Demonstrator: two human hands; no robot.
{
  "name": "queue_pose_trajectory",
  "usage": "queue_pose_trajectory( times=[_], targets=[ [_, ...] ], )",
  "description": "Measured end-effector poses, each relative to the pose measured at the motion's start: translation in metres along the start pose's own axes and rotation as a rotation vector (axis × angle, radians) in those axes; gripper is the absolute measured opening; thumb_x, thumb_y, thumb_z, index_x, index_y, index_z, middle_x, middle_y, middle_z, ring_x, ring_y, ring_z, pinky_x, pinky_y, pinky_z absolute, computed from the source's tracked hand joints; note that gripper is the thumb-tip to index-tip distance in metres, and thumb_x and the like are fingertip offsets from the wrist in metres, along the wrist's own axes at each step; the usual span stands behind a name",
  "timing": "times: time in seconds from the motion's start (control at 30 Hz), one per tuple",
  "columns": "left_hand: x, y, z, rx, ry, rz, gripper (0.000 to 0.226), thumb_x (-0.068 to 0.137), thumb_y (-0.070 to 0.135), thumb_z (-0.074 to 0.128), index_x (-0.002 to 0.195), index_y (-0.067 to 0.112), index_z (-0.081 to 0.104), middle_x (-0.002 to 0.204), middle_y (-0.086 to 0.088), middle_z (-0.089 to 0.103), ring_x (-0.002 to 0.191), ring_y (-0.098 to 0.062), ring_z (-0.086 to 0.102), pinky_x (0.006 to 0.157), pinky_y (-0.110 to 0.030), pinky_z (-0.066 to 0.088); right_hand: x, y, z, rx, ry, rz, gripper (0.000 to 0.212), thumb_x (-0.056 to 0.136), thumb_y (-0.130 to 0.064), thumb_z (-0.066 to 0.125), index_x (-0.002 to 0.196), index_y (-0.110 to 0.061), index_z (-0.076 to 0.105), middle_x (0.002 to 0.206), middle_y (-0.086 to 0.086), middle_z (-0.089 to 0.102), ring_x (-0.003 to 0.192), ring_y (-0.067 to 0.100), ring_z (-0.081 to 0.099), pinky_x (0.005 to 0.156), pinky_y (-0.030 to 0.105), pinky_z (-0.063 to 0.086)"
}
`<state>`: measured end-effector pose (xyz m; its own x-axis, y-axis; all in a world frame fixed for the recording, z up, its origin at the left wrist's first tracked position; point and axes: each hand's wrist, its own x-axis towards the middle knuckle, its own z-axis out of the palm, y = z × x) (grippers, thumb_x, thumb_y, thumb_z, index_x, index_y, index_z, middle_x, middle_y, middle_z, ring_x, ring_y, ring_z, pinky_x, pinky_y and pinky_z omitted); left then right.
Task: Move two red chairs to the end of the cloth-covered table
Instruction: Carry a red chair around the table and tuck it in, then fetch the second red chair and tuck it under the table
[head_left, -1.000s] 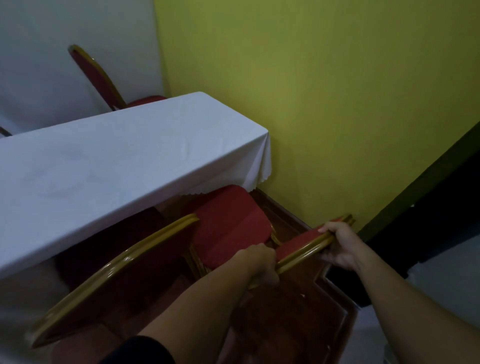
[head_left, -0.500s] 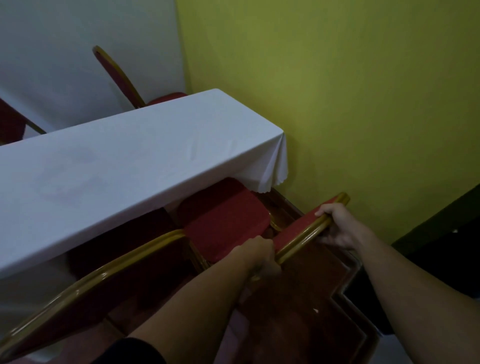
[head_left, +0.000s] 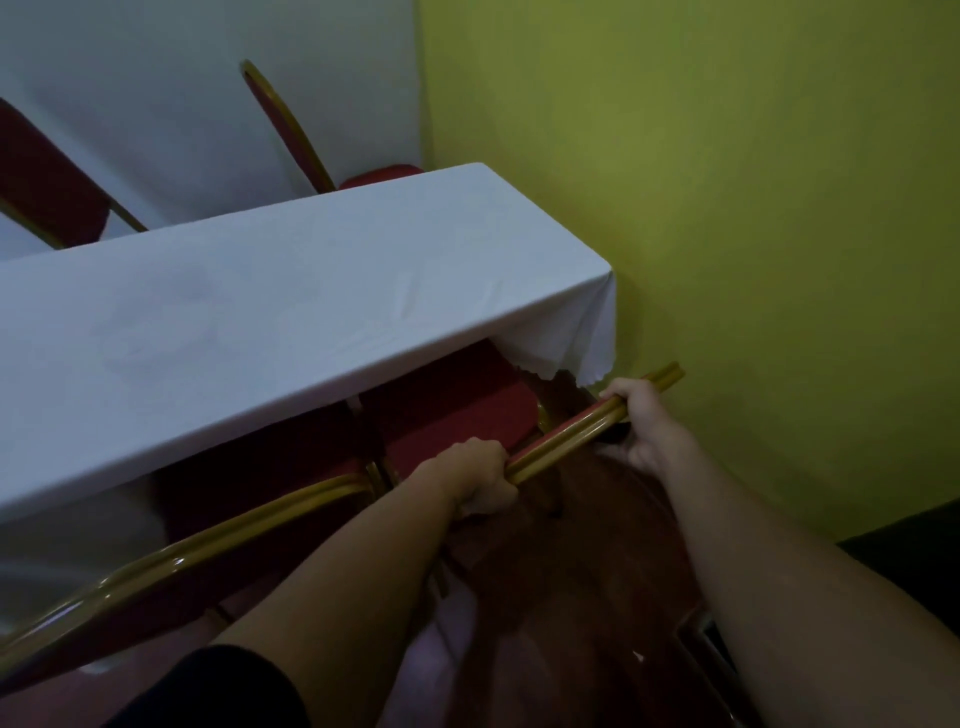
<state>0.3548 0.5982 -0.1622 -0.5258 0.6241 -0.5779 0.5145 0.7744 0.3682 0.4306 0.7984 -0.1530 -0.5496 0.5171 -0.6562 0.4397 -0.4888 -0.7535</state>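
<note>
1. The red chair being moved (head_left: 457, 410) is standing at the end of the cloth-covered bench (head_left: 291, 306), its seat reaching under the near edge by the corner where the white cloth is hanging down.
2. The left hand (head_left: 480, 480) is curling closed around the gold top rail of the chair's back (head_left: 566, 436); the right hand (head_left: 641, 421) is wrapping the same rail further along, toward the yellow wall (head_left: 727, 234).
3. A second red chair (head_left: 171, 577) is sitting just beside it on the left, its seat also under the near edge.
4. Two more chairs are standing along the far edge, by the white wall.
5. Judging by this, the placing step is nearly finishing; the next move is calling for a small squaring push, keeping the rail off the wall and the seat off the cloth hem, then letting go.
</note>
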Motion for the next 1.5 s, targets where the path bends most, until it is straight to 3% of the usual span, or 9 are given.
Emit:
queue_pose_trajectory(
  times=[0.07, 0.23, 0.47, 0.63, 0.8, 0.9, 1.07, 1.2, 1.5],
  targets=[
    [0.004, -0.004, -0.005, -0.024, 0.004, -0.015, 0.044, 0.08, 0.039, 0.063, 0.122, 0.025, 0.066, 0.11, -0.005, 0.065, 0.092, -0.025, 0.063, 0.082, -0.04, 0.055, 0.012, -0.002, 0.005, 0.018, 0.007, -0.02, 0.01, 0.085, -0.015, 0.058, 0.09, -0.009, 0.052, 0.076, 0.012, 0.057, 0.07, 0.026, 0.062, 0.038, 0.034, 0.054],
    [0.013, -0.013, -0.016, -0.126, 0.007, -0.053, 0.044, 0.083, 0.034, 0.062, 0.127, 0.027, 0.065, 0.11, -0.004, 0.065, 0.097, -0.025, 0.065, 0.089, -0.043, 0.057, 0.031, -0.006, 0.018, 0.072, 0.039, -0.061, 0.055, 0.071, -0.02, 0.064, 0.121, -0.014, 0.043, 0.078, 0.012, 0.058, 0.057, 0.023, 0.067, 0.048, 0.044, 0.058],
    [0.011, -0.018, -0.005, -0.118, 0.142, -0.036, 0.034, 0.092, 0.023, 0.061, 0.125, 0.02, 0.059, 0.116, -0.007, 0.061, 0.1, -0.025, 0.061, 0.091, -0.042, 0.055, 0.033, -0.009, 0.037, 0.042, 0.174, -0.159, 0.061, 0.084, -0.019, 0.061, 0.135, -0.007, 0.03, 0.096, 0.015, 0.061, 0.072, 0.026, 0.068, 0.047, 0.043, 0.058],
    [-0.019, -0.029, -0.011, -0.141, 0.201, -0.005, 0.037, 0.092, 0.024, 0.06, 0.128, 0.021, 0.062, 0.12, -0.006, 0.064, 0.1, -0.025, 0.063, 0.082, -0.038, 0.057, 0.008, -0.014, 0.036, -0.399, 0.35, -0.202, 0.082, 0.079, -0.045, 0.062, 0.139, -0.001, 0.029, 0.121, 0.016, 0.059, 0.104, 0.038, 0.063, 0.08, 0.058, 0.059],
    [-0.069, -0.069, -0.041, -0.194, 0.26, 0.018, 0.046, 0.089, 0.02, 0.054, 0.134, 0.02, 0.064, 0.134, -0.007, 0.066, 0.119, -0.028, 0.064, 0.102, -0.041, 0.053, -0.031, -0.036, 0.048, -1.037, 0.474, -0.332, 0.081, 0.073, -0.043, 0.062, 0.141, -0.004, 0.04, 0.139, 0.024, 0.047, 0.123, 0.045, 0.05, 0.097, 0.052, 0.047],
    [-0.1, -0.104, -0.061, -0.207, 0.303, 0.015, 0.043, 0.09, 0.018, 0.053, 0.131, 0.019, 0.067, 0.132, -0.004, 0.067, 0.118, -0.024, 0.064, 0.101, -0.032, 0.05, -0.059, -0.045, 0.089, -1.185, 0.372, -0.43, 0.074, 0.073, -0.038, 0.061, 0.138, -0.007, 0.044, 0.141, 0.024, 0.046, 0.126, 0.045, 0.048, 0.102, 0.052, 0.045],
    [-0.159, -0.187, -0.093, -0.228, 0.356, -0.019, 0.041, 0.093, 0.019, 0.054, 0.132, 0.023, 0.065, 0.131, -0.003, 0.068, 0.118, -0.023, 0.062, 0.101, -0.033, 0.048, -0.096, -0.035, 0.188, -1.22, 0.091, -0.582, 0.064, 0.079, -0.027, 0.053, 0.14, -0.012, 0.044, 0.136, 0.018, 0.045, 0.109, 0.037, 0.058, 0.085, 0.044, 0.055],
    [-0.219, -0.281, -0.117, -0.24, 0.434, -0.056, 0.043, 0.093, 0.017, 0.049, 0.132, 0.025, 0.065, 0.128, -0.001, 0.07, 0.118, -0.022, 0.062, 0.103, -0.034, 0.047, -0.133, -0.018, 0.295, -1.233, -0.067, -0.701, 0.057, 0.083, -0.014, 0.053, 0.14, -0.017, 0.049, 0.131, 0.012, 0.053, 0.102, 0.029, 0.059, 0.076, 0.033, 0.045],
    [-0.375, -0.51, -0.164, -0.36, 0.682, -0.229, 0.04, 0.091, 0.009, 0.052, 0.125, 0.019, 0.07, 0.12, -0.003, 0.074, 0.101, -0.017, 0.069, 0.09, -0.03, 0.056, -0.208, 0.026, 0.554, -1.285, -0.269, -0.94, 0.048, 0.088, -0.007, 0.056, 0.134, -0.019, 0.056, 0.14, 0.012, 0.051, 0.092, 0.02, 0.057, 0.069, 0.03, 0.051]
  ],
)
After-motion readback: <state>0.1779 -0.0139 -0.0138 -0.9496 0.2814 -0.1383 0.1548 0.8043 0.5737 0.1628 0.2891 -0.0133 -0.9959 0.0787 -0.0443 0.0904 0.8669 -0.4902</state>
